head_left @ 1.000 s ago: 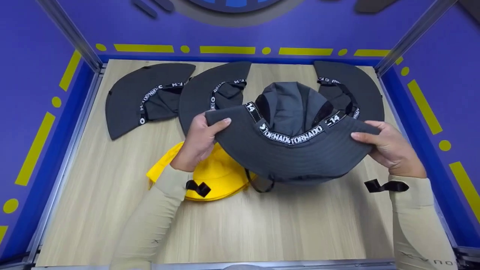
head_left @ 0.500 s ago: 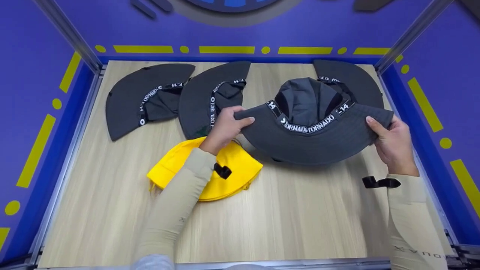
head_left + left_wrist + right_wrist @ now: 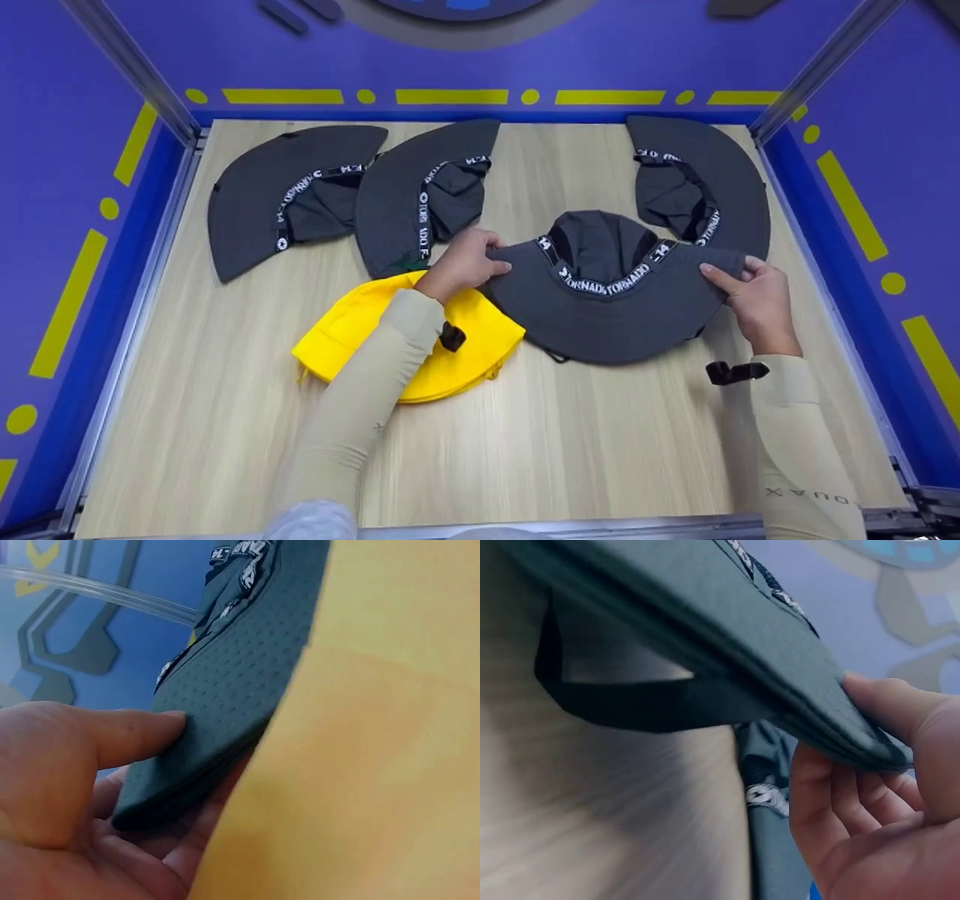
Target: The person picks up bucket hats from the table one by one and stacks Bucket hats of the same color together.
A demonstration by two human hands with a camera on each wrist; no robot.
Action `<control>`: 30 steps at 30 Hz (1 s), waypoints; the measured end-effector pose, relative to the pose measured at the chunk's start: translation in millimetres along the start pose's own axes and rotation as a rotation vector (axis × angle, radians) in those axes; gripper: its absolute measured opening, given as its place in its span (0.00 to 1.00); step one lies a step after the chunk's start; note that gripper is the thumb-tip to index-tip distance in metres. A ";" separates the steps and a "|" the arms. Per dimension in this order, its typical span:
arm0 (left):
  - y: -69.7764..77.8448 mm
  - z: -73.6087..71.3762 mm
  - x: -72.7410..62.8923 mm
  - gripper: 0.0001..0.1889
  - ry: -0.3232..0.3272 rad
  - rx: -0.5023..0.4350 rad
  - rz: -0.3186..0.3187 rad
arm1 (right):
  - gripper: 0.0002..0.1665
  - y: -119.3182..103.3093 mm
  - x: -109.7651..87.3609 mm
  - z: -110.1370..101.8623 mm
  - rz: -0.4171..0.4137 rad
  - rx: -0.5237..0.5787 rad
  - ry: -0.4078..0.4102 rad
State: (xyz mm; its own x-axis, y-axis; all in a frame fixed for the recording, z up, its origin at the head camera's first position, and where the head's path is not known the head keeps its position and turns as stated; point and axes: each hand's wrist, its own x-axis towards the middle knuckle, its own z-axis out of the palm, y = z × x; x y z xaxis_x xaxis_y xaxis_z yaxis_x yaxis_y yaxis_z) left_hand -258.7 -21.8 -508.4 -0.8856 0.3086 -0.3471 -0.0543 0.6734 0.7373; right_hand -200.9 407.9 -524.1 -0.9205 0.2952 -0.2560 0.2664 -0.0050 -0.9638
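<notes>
Left fingers (image 3: pixel 139 735) and right fingers (image 3: pixel 811 791) have lowered the held gray hat (image 3: pixel 604 326).

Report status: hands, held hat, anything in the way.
Left hand, right hand: pinching brim, opposite ends. Front gray hat: held, lettered band showing. Yellow hat: under left sleeve, possible snag.

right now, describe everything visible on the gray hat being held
The gray hat is dark, fabric-looking and folded double, its crown toward the back, brim in front. White TORNADO lettering marks its black band. The left hand and right hand pinch the brim's ends over the table; a black strap hangs beneath.
</notes>
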 end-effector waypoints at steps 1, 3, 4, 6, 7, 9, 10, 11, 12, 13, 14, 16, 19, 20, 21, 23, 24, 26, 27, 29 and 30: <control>0.7 1.4 1.3 0.10 -0.003 0.041 -0.003 | 0.21 2.7 1.3 0.3 -0.006 -0.082 0.007; 3.3 4.5 4.4 0.11 -0.007 0.124 -0.010 | 0.24 7.9 3.4 1.3 -0.024 -0.268 0.028; 5.0 6.2 5.9 0.12 -0.009 0.160 -0.017 | 0.25 10.4 4.4 1.5 -0.031 -0.367 0.042; 8.7 9.6 8.9 0.13 -0.010 0.230 -0.023 | 0.29 14.9 5.6 2.3 -0.046 -0.562 0.073; 10.1 11.4 10.2 0.13 -0.007 0.267 -0.022 | 0.31 17.1 5.9 2.7 -0.052 -0.649 0.090; 12.0 14.7 12.3 0.14 0.000 0.332 -0.016 | 0.35 20.7 6.5 3.3 -0.058 -0.771 0.111; 12.4 16.3 13.2 0.14 0.006 0.367 -0.009 | 0.36 22.4 6.9 3.5 -0.059 -0.820 0.119; 12.3 17.8 13.9 0.13 0.012 0.398 -0.003 | 0.37 23.8 7.1 4.1 -0.064 -0.856 0.123; 11.9 19.3 14.3 0.13 0.017 0.423 -0.001 | 0.38 25.4 7.7 4.4 -0.068 -0.885 0.124; 11.3 20.8 14.7 0.13 0.024 0.446 -0.002 | 0.39 26.8 8.0 4.9 -0.069 -0.907 0.125; 10.6 22.2 15.0 0.12 0.028 0.464 -0.004 | 0.41 28.2 8.5 5.3 -0.070 -0.926 0.124; 9.4 25.0 15.5 0.12 0.030 0.498 -0.017 | 0.43 30.9 9.5 5.8 -0.066 -0.944 0.119; 8.2 28.9 15.9 0.14 0.027 0.534 -0.029 | 0.46 34.7 10.8 5.9 -0.054 -0.957 0.117; 8.0 30.0 15.9 0.15 0.024 0.543 -0.032 | 0.46 35.6 11.0 6.1 -0.048 -0.959 0.115; 7.9 31.1 15.9 0.15 0.022 0.549 -0.035 | 0.47 36.1 11.0 6.2 -0.043 -0.959 0.112; 7.7 32.8 15.5 0.17 0.020 0.559 -0.040 | 0.47 37.1 10.8 6.7 -0.033 -0.959 0.107; 7.8 33.4 15.2 0.17 0.017 0.563 -0.042 | 0.48 37.1 10.7 6.6 -0.030 -0.962 0.105; 8.2 34.4 15.2 0.18 0.014 0.568 -0.044 | 0.49 37.0 10.9 6.3 -0.023 -0.965 0.099; 8.5 34.8 14.9 0.18 0.013 0.571 -0.045 | 0.49 36.9 11.1 6.2 -0.022 -0.965 0.096; 9.3 35.5 14.5 0.18 0.013 0.582 -0.041 | 0.50 36.4 11.5 5.9 -0.023 -0.974 0.087; 10.0 35.9 14.1 0.18 0.015 0.591 -0.036 | 0.50 36.1 11.7 5.8 -0.024 -0.977 0.081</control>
State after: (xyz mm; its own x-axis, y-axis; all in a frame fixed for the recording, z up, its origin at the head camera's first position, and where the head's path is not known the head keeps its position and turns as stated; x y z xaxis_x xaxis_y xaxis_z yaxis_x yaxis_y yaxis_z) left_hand -255.1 13.4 -526.8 -0.8947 0.2720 -0.3543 0.1778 0.9445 0.2761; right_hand -203.7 405.6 -562.3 -0.9159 0.3502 -0.1961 0.4012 0.7840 -0.4737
